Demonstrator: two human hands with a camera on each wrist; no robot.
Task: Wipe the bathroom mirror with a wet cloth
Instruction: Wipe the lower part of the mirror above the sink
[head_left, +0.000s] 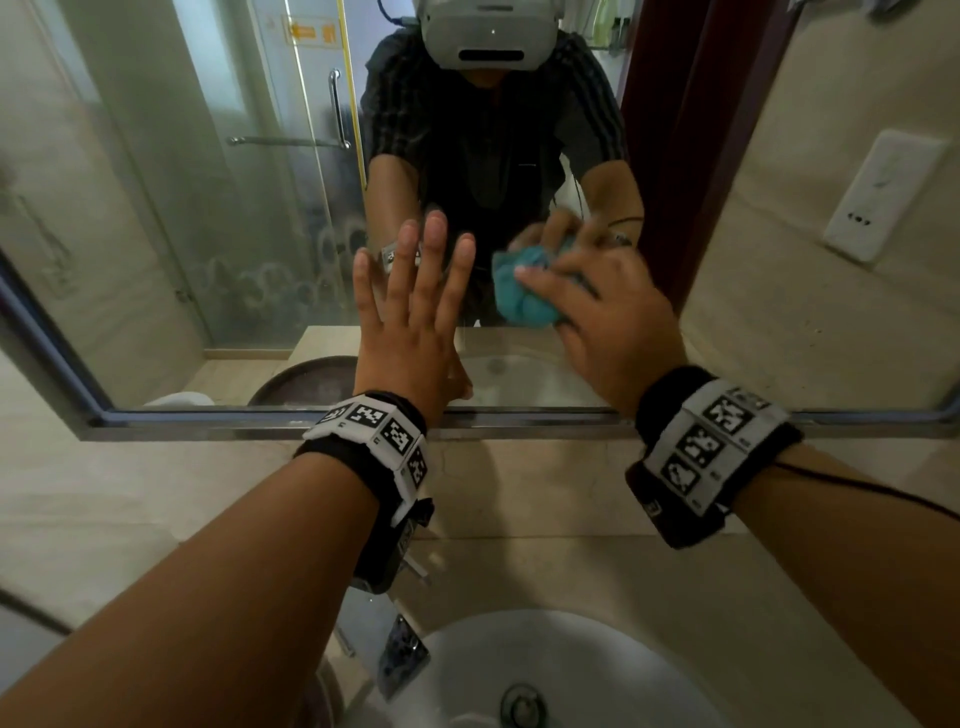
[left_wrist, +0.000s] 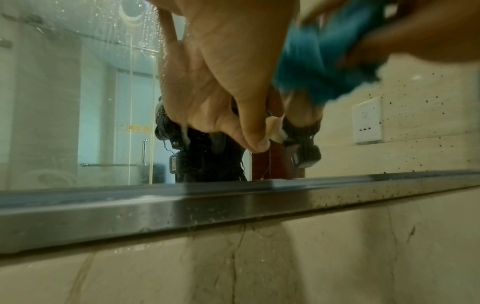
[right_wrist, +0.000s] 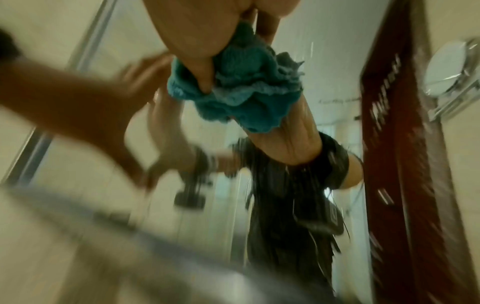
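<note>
The bathroom mirror (head_left: 208, 218) fills the wall ahead, inside a metal frame (head_left: 260, 421). My left hand (head_left: 410, 312) lies flat against the glass with its fingers straight and spread; in the left wrist view its palm (left_wrist: 221, 72) faces the glass. Just to its right, my right hand (head_left: 597, 312) grips a bunched teal cloth (head_left: 524, 291) and presses it to the mirror. The right wrist view is blurred but shows the teal cloth (right_wrist: 239, 90) wadded under my fingers. Water drops (left_wrist: 145, 18) dot the glass at the upper left.
A white basin (head_left: 561, 670) with a chrome tap (head_left: 400, 649) sits right below my arms. A white wall socket (head_left: 883, 197) is on the tiled wall to the right. The mirror reflects a glass shower door, a red-brown door and a person wearing a headset.
</note>
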